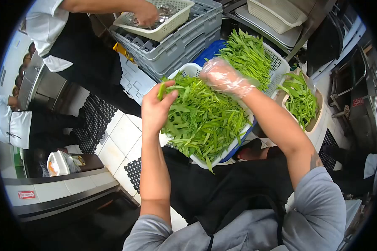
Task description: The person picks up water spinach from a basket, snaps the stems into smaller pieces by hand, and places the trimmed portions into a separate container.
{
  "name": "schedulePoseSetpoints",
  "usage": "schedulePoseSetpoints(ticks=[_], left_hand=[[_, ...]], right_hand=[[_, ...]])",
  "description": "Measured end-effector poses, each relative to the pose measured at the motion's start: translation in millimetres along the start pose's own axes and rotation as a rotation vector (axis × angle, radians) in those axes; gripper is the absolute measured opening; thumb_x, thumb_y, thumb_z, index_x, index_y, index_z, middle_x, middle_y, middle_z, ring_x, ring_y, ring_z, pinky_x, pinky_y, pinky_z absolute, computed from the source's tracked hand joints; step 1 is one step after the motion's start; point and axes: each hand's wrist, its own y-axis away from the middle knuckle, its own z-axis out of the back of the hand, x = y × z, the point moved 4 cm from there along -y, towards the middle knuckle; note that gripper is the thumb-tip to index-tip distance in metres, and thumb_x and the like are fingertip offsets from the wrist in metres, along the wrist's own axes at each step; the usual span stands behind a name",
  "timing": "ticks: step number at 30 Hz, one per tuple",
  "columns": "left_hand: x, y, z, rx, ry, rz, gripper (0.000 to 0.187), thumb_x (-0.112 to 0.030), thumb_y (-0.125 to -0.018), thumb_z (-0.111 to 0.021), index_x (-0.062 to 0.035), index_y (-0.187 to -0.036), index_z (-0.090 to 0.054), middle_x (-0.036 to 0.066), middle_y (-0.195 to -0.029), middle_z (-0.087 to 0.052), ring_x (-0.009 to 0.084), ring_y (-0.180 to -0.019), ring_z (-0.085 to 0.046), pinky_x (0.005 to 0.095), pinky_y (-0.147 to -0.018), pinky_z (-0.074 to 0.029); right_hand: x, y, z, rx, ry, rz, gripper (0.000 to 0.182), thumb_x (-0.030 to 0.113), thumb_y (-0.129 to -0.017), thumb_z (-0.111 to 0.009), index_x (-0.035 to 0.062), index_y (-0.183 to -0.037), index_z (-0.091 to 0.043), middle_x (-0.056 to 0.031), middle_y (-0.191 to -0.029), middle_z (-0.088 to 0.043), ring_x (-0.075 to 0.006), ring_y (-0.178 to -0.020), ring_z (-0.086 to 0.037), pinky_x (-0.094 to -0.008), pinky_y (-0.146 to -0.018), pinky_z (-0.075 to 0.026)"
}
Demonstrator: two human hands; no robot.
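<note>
My bare left hand point(156, 105) pinches a short green stem point(161, 91) between thumb and fingers, at the left side of a white basket point(205, 162). Loose leafy greens point(207, 119), which look like water spinach, fill this basket and spill over its near rim. Over the basket's far side, my right hand point(224, 77) wears a clear plastic glove, its fingers curled closed; what they hold is hidden. Just beyond it, a second white basket point(280, 63) carries a bundle of long-stemmed greens point(249, 56) lying lengthwise.
A beige tub point(318, 109) with more greens point(299, 98) stands at right. Stacked grey crates point(167, 56) bear a cream basket point(178, 21) of cutlery, where a co-worker's hand point(145, 14) reaches in. Another person point(14, 121) stands at far left. Black mats point(96, 119) lie on the tiles.
</note>
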Motion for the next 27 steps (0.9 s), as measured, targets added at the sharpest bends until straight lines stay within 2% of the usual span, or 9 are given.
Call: schedulePoseSetpoints(ticks=[1, 4, 7, 15, 19, 20, 22, 25, 27], left_hand=[[-5, -11, -9, 0.007, -0.126, -0.009, 0.023, -0.013, -0.096, -0.069, -0.0030, -0.116, -0.074, 0.007, -0.092, -0.067, 0.0156, -0.082, -0.063, 0.0309, -0.078, -0.052], [-10, -39, -43, -0.002, -0.303, -0.538, 0.020, -0.015, -0.094, -0.069, -0.0040, -0.109, -0.076, 0.013, -0.102, -0.074, 0.0297, -0.090, -0.070, 0.0381, -0.083, -0.053], [-16, -47, -71, 0.318, -0.406, -0.357, 0.024, -0.019, -0.095, -0.067, -0.0050, -0.112, -0.075, 0.018, -0.106, -0.073, 0.0415, -0.098, -0.068, 0.0448, -0.088, -0.053], [-58, -14, -99, 0.300, -0.699, -0.597, 0.019, -0.018, -0.092, -0.065, -0.0068, -0.104, -0.074, 0.016, -0.105, -0.073, 0.0372, -0.105, -0.067, 0.0498, -0.090, -0.053], [-82, 13, -104, 0.251, -0.891, -0.687, 0.024, 0.000, -0.083, -0.054, -0.0031, -0.099, -0.072, 0.017, -0.103, -0.073, 0.0379, -0.101, -0.063, 0.0484, -0.092, -0.050], [-89, 14, -94, 0.179, -0.821, -0.690, 0.027, 0.001, -0.080, -0.055, -0.0031, -0.101, -0.072, 0.017, -0.103, -0.073, 0.0383, -0.100, -0.062, 0.0491, -0.093, -0.048], [-92, 12, -67, 0.001, -0.653, -0.582, 0.029, -0.001, -0.086, -0.060, -0.0048, -0.112, -0.073, 0.016, -0.101, -0.073, 0.0406, -0.111, -0.060, 0.0487, -0.097, -0.048], [-70, -3, -20, -0.013, -0.099, -0.354, 0.021, -0.019, -0.107, -0.058, -0.0032, -0.116, -0.068, 0.010, -0.093, -0.069, 0.0248, -0.092, -0.068, 0.0357, -0.089, -0.052], [-50, -17, 6, -0.032, 0.279, -0.404, 0.027, -0.024, -0.111, -0.052, -0.0007, -0.118, -0.064, 0.006, -0.087, -0.063, 0.0161, -0.083, -0.064, 0.0302, -0.082, -0.052]], right_hand=[[3, -1, 16, 0.009, -0.013, 0.017, 0.008, 0.010, -0.074, -0.069, 0.0122, -0.081, -0.072, -0.0111, -0.080, -0.069, -0.0320, -0.084, -0.068, -0.0445, -0.081, -0.053], [10, -1, 63, -0.029, -0.098, 0.088, 0.006, 0.010, -0.072, -0.070, 0.0109, -0.078, -0.068, -0.0094, -0.079, -0.068, -0.0334, -0.081, -0.066, -0.0450, -0.076, -0.050], [15, 9, 96, -0.057, 0.047, -0.027, 0.003, 0.011, -0.072, -0.068, 0.0098, -0.073, -0.065, -0.0128, -0.072, -0.063, -0.0338, -0.079, -0.066, -0.0477, -0.077, -0.052], [19, 55, 114, 0.136, -0.249, -0.261, 0.018, 0.021, -0.082, -0.069, 0.0043, -0.088, -0.071, -0.0181, -0.081, -0.068, -0.0407, -0.088, -0.067, -0.0518, -0.082, -0.051], [39, 86, 118, -0.104, 0.319, -0.231, 0.013, 0.016, -0.071, -0.068, 0.0075, -0.069, -0.059, -0.0154, -0.067, -0.059, -0.0402, -0.071, -0.062, -0.0504, -0.070, -0.050], [21, 96, 115, 0.122, 0.266, -0.368, 0.010, 0.015, -0.073, -0.068, 0.0063, -0.074, -0.063, -0.0138, -0.077, -0.065, -0.0390, -0.080, -0.064, -0.0486, -0.078, -0.052], [-2, 129, 145, 0.018, 0.156, -0.432, 0.012, 0.017, -0.077, -0.068, 0.0049, -0.081, -0.068, -0.0144, -0.085, -0.068, -0.0376, -0.087, -0.065, -0.0472, -0.084, -0.051], [-21, 187, 202, -0.312, 0.067, -0.569, 0.019, 0.018, -0.082, -0.065, 0.0045, -0.089, -0.076, -0.0169, -0.088, -0.072, -0.0365, -0.093, -0.067, -0.0461, -0.090, -0.051], [-56, 243, 225, -0.315, 0.180, -0.682, 0.029, 0.027, -0.092, -0.064, 0.0052, -0.108, -0.076, -0.0173, -0.100, -0.074, -0.0349, -0.102, -0.067, -0.0456, -0.097, -0.050]])
